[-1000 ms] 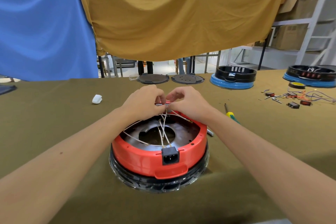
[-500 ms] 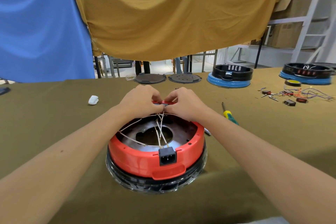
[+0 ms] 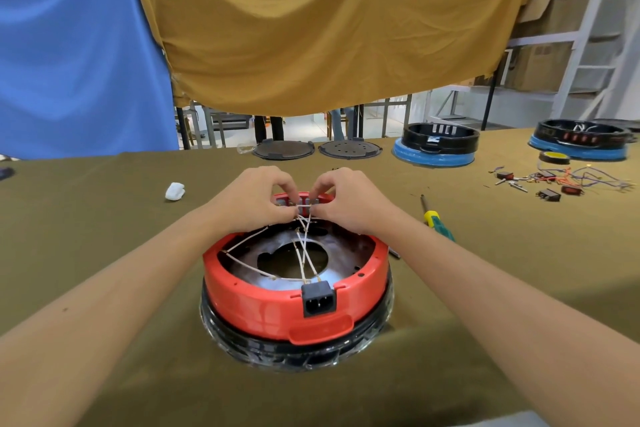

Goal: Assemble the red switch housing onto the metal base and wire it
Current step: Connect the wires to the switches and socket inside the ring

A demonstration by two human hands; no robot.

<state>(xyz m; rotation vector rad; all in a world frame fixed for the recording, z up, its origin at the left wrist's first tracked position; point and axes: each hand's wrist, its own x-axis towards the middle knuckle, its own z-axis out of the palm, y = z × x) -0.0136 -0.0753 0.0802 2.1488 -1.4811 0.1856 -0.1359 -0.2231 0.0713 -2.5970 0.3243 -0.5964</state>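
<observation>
The red housing (image 3: 263, 302) sits on a black ring, round a metal base (image 3: 277, 279) with a hole in its middle. A black power socket (image 3: 318, 300) is set in the near rim. Several white wires (image 3: 304, 253) cross the base up to the far rim. There my left hand (image 3: 252, 199) and my right hand (image 3: 349, 199) meet, each pinching the white wire ends between thumb and fingers, just in front of a small switch part on the red rim. The fingertips hide the join.
A yellow-and-green screwdriver (image 3: 437, 221) lies right of the housing. A white lump (image 3: 175, 191) lies at the left. Two dark round plates (image 3: 283, 150), blue-based black housings (image 3: 437, 146) and loose wires and switches (image 3: 561, 182) sit at the far right.
Both hands have stayed together at the far rim, shifting only slightly while working the wire ends. The view has tilted a little.
</observation>
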